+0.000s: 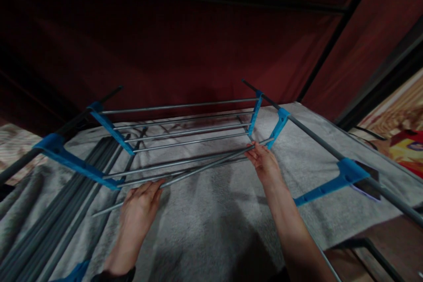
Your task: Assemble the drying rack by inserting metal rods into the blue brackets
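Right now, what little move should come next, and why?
Perhaps guide the slanted grey metal rod toward the blue plastic bracket by the right hand: its right tip looks close there, while its other end pokes out past the left hand.

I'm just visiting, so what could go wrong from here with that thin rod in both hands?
The thin rod, held in the left hand and right hand, slants across other rods, so it might knock or catch on them. The frame stands on soft cloth and could shift if pushed. A flat dark object beside the right-hand pole might get scraped.
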`<state>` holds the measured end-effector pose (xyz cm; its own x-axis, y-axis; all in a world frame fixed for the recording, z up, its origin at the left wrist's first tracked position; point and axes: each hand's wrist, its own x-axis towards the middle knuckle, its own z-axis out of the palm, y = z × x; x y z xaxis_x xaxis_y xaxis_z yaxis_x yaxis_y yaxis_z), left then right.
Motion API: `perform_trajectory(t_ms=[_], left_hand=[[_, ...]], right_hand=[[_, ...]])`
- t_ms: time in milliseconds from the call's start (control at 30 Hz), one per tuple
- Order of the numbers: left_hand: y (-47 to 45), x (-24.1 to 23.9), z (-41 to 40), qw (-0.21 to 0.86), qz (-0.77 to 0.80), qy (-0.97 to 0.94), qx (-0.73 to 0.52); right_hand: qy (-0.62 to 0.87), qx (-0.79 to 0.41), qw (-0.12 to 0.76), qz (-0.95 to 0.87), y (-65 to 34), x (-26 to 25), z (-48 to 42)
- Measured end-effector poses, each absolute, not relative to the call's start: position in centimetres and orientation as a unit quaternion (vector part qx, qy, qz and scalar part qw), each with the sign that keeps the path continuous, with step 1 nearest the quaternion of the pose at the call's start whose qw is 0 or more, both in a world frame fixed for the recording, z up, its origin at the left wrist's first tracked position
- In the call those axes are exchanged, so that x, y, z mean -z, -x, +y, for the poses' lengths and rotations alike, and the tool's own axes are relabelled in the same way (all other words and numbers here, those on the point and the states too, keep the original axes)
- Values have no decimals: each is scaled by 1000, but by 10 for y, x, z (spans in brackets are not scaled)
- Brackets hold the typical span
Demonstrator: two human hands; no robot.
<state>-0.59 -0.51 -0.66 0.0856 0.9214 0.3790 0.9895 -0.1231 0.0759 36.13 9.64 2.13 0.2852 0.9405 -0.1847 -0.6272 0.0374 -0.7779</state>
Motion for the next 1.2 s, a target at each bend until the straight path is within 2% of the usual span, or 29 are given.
perform_trajectory(t_ms=[700, 1033, 1200], left_hand=[[7, 5, -2, 117, -654, 718, 208], [4, -9, -10, 184, -688, 654, 255], [-6, -24, -19, 215, -728, 606, 238]], right_hand=[[400, -564, 691, -214, -365, -31, 105], [388, -569, 692, -217, -366, -34, 103], [397, -581, 679, -209, -369, -34, 102]])
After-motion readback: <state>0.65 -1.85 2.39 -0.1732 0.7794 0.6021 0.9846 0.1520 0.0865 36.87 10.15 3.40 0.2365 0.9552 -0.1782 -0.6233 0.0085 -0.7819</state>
